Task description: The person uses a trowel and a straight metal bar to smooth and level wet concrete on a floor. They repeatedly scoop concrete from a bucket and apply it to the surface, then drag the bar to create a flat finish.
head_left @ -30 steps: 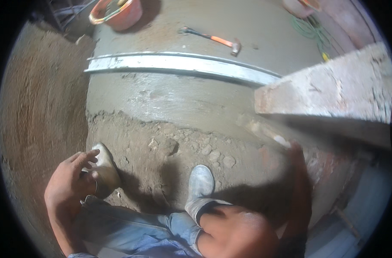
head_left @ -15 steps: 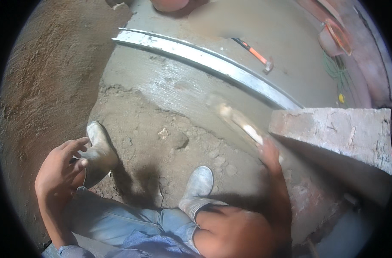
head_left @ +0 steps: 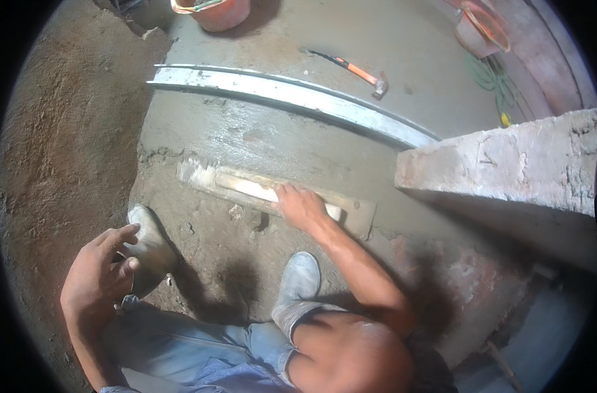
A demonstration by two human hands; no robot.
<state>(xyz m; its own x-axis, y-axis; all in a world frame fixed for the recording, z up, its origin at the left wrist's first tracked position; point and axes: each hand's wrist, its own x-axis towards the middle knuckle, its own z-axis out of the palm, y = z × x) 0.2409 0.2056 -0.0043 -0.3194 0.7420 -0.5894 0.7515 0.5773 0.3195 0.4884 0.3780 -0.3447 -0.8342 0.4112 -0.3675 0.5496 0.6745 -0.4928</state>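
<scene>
My right hand (head_left: pixel 304 206) is wrapped around the pale handle of a long, flat finishing float (head_left: pixel 246 187). The float lies along the lower edge of a strip of smooth wet mortar (head_left: pixel 282 144), with shiny wet streaks at its left end. Below the float spreads rough, crumbly ground (head_left: pixel 210 242). Over my left knee hangs my left hand (head_left: pixel 102 268), holding nothing, its fingers loosely bent and apart. My left boot (head_left: pixel 151 245) is just beyond it. The right boot (head_left: pixel 300 278) stands on the rough ground below the float.
A long pale metal straightedge (head_left: pixel 259 86) lies across the mortar's far side. Beyond it are a claw hammer (head_left: pixel 357 71) and an orange bucket (head_left: pixel 223 14). Another bucket (head_left: pixel 475 36) and green cord (head_left: pixel 495 78) sit far right. A masonry block (head_left: pixel 501 160) juts in from the right; a rough brown wall (head_left: pixel 76 124) borders the left.
My right hand has swept the float left and closer to me, from beside the masonry block to the middle. The left hand keeps its place over the knee. The view has shifted slightly.
</scene>
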